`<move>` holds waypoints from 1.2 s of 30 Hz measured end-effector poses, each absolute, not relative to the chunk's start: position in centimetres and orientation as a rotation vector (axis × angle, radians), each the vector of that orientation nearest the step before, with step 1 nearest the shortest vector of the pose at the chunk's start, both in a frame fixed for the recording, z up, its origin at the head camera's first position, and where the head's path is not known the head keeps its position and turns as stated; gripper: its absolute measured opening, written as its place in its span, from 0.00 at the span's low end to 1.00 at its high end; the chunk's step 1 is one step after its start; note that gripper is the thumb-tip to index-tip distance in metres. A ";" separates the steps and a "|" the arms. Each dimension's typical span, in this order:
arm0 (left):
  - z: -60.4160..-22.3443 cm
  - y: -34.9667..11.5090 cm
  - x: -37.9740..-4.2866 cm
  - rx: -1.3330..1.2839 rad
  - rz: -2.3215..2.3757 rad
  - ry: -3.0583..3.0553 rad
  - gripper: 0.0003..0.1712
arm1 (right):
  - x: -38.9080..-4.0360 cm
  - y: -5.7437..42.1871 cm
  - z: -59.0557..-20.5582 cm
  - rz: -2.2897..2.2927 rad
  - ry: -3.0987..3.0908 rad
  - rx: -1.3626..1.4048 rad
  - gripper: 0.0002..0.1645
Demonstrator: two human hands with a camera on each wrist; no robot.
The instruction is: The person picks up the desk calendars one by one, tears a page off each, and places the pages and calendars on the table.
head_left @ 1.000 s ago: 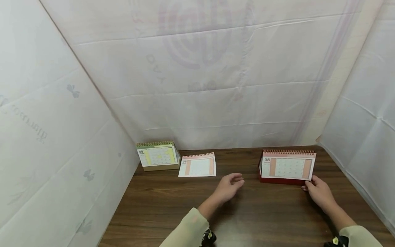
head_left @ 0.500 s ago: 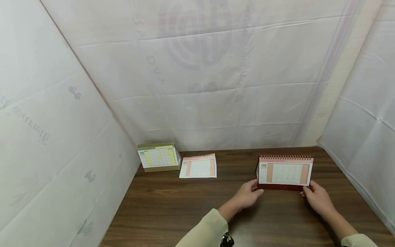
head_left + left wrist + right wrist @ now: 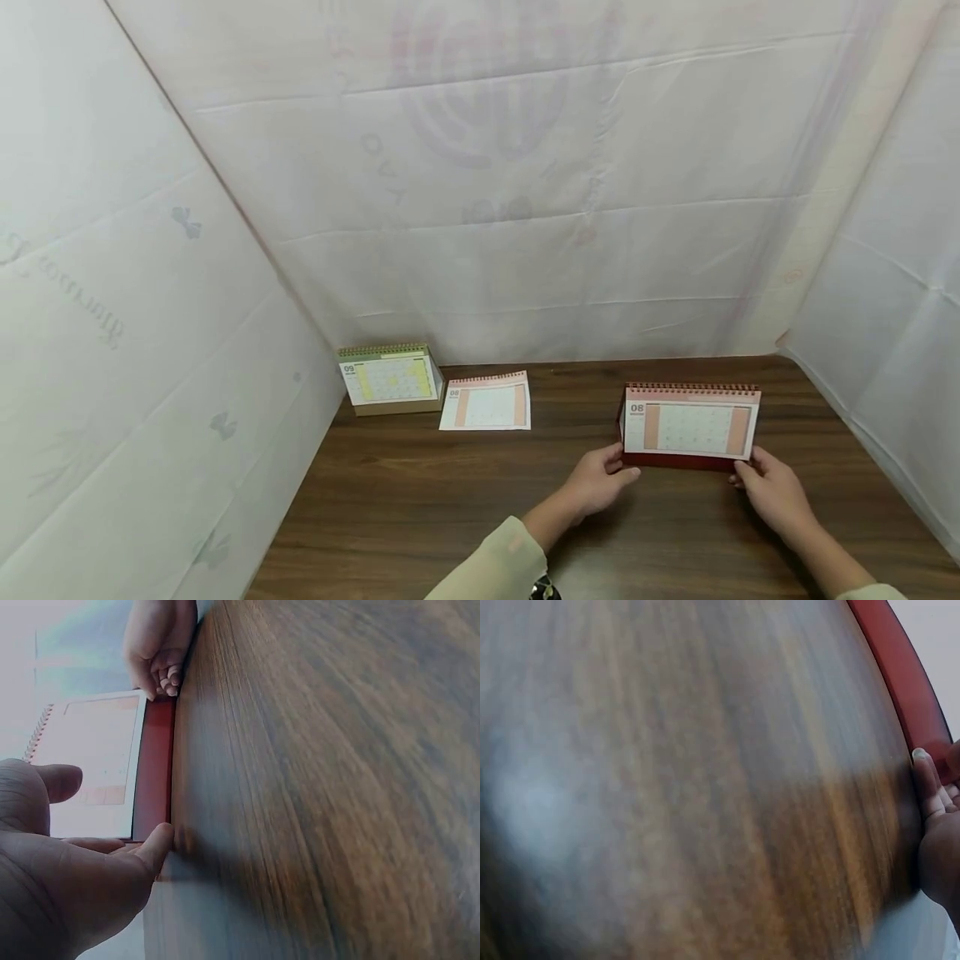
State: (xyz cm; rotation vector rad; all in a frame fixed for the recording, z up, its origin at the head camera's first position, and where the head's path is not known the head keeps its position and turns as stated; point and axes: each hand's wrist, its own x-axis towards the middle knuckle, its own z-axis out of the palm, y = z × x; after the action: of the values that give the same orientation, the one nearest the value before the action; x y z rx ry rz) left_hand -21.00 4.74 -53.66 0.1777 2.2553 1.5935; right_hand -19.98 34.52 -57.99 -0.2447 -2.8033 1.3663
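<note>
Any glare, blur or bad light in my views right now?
Head: fairly evenly lit, small print on the red calendar unreadable; left wrist: its page washed out, a dark shadow on the table beside the left hand; right wrist: table surface blurred, glare at left, the right hand cut off by the frame edge.

Red-based calendar (image 3: 688, 428) from head-high and wrist-close views

Hands (image 3: 597, 483) (image 3: 777, 497) at red-based calendar (image 3: 690, 429), wooden table (image 3: 427, 500)

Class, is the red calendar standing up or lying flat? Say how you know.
The calendar is standing: its spiral sits on top, with the red base below.
</note>
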 end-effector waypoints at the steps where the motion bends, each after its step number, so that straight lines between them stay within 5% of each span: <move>1: -53.6 4.8 -20.9 0.180 1.582 2.257 0.36 | -19.9 34.5 -58.0 1.358 -2.800 -0.252 0.28; 15: -52.6 6.4 -20.1 0.122 1.496 2.280 0.47 | -19.5 34.1 -58.2 1.390 -2.727 -0.282 0.26; 36: -52.3 5.8 -20.2 0.152 1.504 2.307 0.41 | -19.1 33.9 -57.8 1.440 -2.733 -0.229 0.36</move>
State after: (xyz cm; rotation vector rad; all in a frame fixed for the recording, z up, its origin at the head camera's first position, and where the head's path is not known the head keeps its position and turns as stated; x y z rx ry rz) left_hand -20.19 5.85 -52.26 0.1522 2.3067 1.5042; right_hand -19.12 33.94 -57.79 -0.2286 -2.7332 1.4400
